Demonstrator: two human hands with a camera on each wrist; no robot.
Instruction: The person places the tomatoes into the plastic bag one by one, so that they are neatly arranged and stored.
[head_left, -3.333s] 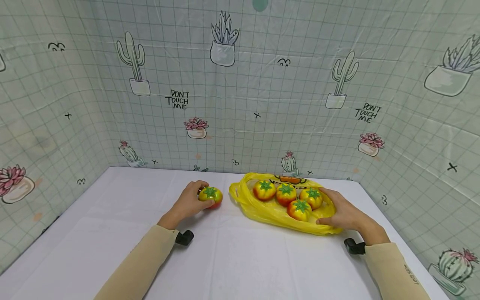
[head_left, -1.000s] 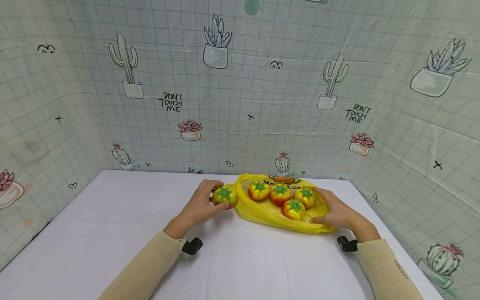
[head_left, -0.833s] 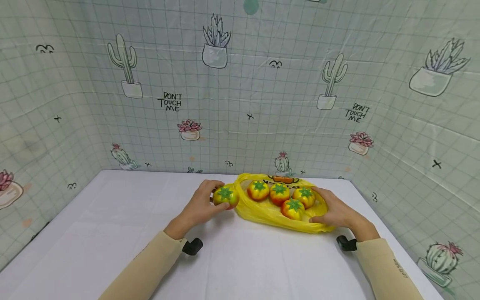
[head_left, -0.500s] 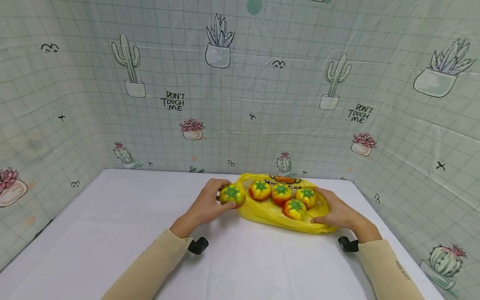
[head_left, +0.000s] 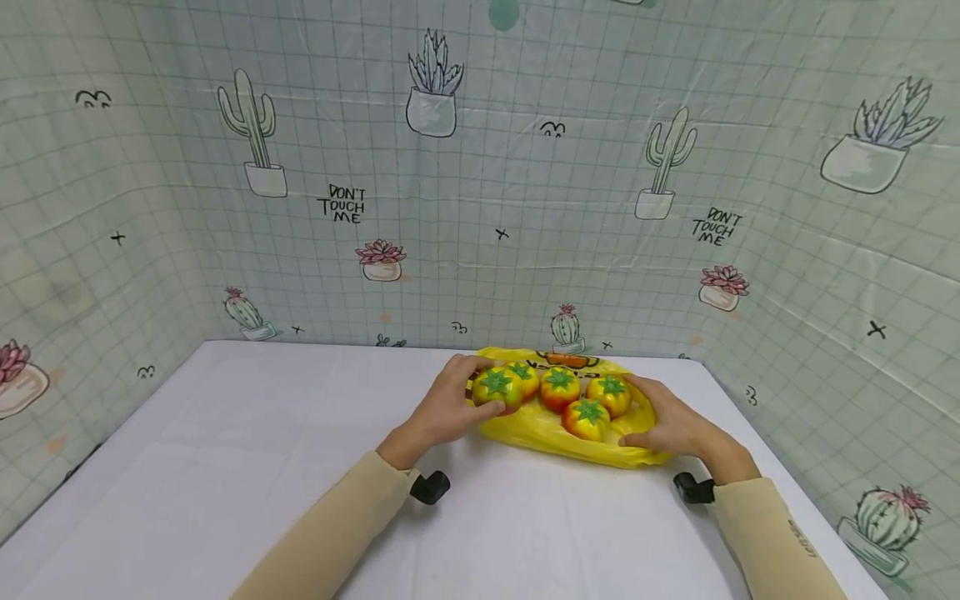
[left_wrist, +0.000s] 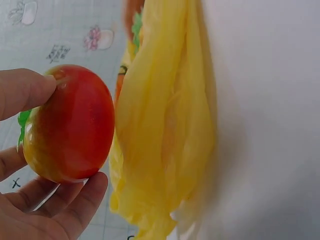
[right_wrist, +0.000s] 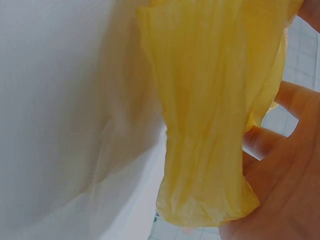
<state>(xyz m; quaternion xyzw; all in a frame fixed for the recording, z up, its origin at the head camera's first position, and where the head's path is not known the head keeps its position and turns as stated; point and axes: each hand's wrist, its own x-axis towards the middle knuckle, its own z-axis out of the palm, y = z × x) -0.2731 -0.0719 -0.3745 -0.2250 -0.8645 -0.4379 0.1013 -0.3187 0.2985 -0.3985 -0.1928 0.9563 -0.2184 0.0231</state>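
Observation:
My left hand grips a glossy toy tomato between thumb and fingers, over the left end of a yellow plastic bag. In the left wrist view this tomato shows a red underside, raised beside the bag wall. The bag lies with its mouth spread upward. Inside it sit several more yellow-red tomatoes with green star-shaped tops, such as the front one; the leftmost is partly hidden. My right hand holds the bag's right end, thumb at the near rim and fingers at the far rim.
A white cloth covers the table. Behind and at both sides hangs a pale grid-patterned curtain with cactus drawings. The bag lies near the table's back edge. Small black devices are strapped at both wrists.
My left hand has carried the tomato rightward, from the table beside the bag to over its left end. The right hand keeps its place at the bag's right end.

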